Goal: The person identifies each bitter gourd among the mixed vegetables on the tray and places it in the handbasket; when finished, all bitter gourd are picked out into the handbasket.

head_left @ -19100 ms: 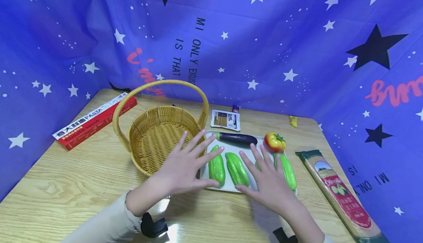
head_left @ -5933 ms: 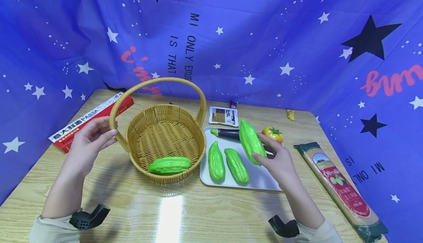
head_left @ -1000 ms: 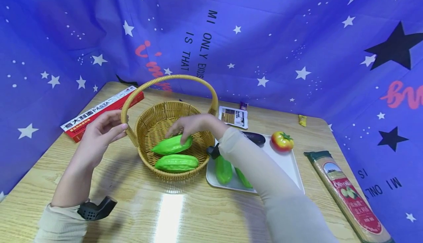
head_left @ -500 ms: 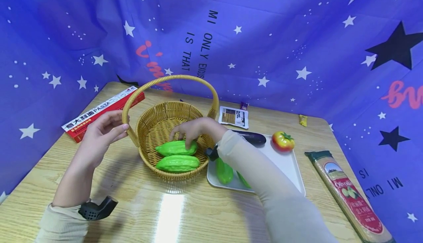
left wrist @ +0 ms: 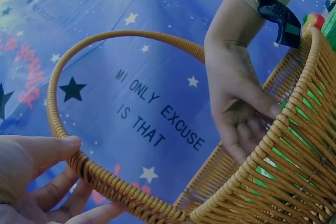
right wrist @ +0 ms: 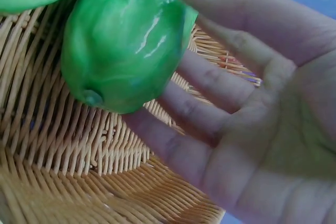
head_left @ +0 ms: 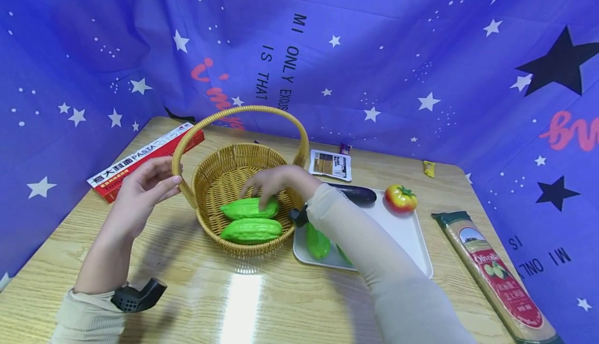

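Note:
My left hand [head_left: 140, 190] pinches the side of the arched handle [head_left: 252, 108] on a round wicker basket [head_left: 234, 151]. Inside the basket lie two glossy green bitter melons, side by side. Over the farther bitter melon [head_left: 243, 209] my right hand [head_left: 276, 181] reaches down and holds it. In the right wrist view the thumb touches that melon [right wrist: 126, 45] on one side, with the other fingers along its far side. The nearer bitter melon [head_left: 251, 231] rests against the basket's front wall. In the left wrist view, thumb and fingers sit around the handle [left wrist: 126, 187].
Right of the basket a white tray [head_left: 402, 235] bears two bitter melons [head_left: 317, 242], an eggplant [head_left: 357, 195] and a tomato [head_left: 400, 199], partly behind my right sleeve. A red pasta box [head_left: 145, 159], a flat packet [head_left: 330, 164] and a spaghetti bag [head_left: 496, 276] lie around.
Since the early frames, two bitter melons have gone from tray to basket. Over the last second the farther one shifted slightly right beneath my right hand. My left hand stays at the handle.

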The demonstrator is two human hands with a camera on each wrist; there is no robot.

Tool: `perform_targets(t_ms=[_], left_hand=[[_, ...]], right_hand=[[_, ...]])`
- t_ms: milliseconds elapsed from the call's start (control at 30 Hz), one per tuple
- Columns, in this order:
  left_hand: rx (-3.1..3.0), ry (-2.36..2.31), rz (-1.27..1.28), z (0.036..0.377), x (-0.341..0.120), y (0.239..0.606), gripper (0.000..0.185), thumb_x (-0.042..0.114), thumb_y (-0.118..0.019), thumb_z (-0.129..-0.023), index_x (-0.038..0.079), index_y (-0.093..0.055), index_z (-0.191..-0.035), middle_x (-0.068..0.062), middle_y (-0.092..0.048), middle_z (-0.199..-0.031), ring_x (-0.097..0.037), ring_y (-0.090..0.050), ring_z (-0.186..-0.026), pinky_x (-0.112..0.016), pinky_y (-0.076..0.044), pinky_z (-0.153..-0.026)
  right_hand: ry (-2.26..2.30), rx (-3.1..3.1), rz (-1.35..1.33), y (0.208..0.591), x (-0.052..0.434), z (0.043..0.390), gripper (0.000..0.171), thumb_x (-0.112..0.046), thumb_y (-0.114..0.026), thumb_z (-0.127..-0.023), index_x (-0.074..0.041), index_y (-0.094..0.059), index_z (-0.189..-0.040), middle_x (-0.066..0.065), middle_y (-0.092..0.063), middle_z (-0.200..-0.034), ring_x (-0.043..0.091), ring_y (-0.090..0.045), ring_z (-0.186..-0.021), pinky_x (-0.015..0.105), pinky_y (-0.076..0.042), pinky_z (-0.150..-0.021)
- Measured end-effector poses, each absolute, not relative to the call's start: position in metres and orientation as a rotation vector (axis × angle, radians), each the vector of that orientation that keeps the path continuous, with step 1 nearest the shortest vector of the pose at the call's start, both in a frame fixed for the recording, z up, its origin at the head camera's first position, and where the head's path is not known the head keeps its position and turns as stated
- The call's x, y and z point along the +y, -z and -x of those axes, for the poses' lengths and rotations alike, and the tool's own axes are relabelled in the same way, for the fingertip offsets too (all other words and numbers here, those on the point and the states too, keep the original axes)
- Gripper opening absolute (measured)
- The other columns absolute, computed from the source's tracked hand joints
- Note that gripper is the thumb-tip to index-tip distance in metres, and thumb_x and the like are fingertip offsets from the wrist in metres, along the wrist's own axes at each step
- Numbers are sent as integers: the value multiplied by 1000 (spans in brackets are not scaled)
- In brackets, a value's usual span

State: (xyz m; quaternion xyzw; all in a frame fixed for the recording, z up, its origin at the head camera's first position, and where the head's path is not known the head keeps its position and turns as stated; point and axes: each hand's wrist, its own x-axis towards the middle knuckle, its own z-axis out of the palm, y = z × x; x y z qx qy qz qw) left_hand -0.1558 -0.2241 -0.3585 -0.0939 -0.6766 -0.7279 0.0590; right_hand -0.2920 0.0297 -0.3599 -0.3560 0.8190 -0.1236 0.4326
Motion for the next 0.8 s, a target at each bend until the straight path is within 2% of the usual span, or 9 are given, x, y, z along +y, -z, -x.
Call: perform_targets(t_ms=[133,233,400,633,800], left_hand=[[-2052,2205,280,155,-224,357,29,5,-61,-90,10,-55,-118,4,-60,-104,-2,-61,-93,-15,-57,-78],[-2058,2199,279,155,-223,356,30,5,-61,-90,8,-55,-118,4,-61,-103,-2,-61,-93,-15,-57,-78],[-2064,2200,279,155,-223,356,29,5,-61,-90,8,-55,-118,5,-60,-103,-2,-61,-93,-15,-57,-78],[-2070,2185,286,154,-224,356,28,4,-61,-90,12,-56,-116,4,-60,-102,-1,-60,-92,-15,-57,-77],[-2068,2179,292,154,-223,356,28,4,-61,-90,12,-56,-116,4,-61,-102,-1,-61,-92,-15,-57,-77]], right_hand=[[393,2051,893,352,29,294,58,-13,-66,-87,-13,-44,-140,13,-44,-145,26,-44,-133,31,-49,-100],[547,2061,839,344,30,295,60,-18,-67,-88,-10,-42,-141,11,-42,-147,26,-44,-133,37,-47,-103],[752,2106,802,334,35,295,60,-27,-67,-88,-16,-42,-141,3,-40,-149,25,-38,-138,38,-40,-110],[1057,2308,709,318,48,283,53,-35,-65,-88,-23,-48,-137,3,-50,-142,20,-46,-131,36,-42,-109],[1231,2390,688,302,66,266,49,-36,-65,-88,-23,-52,-134,2,-55,-136,17,-51,-126,35,-43,-107]])
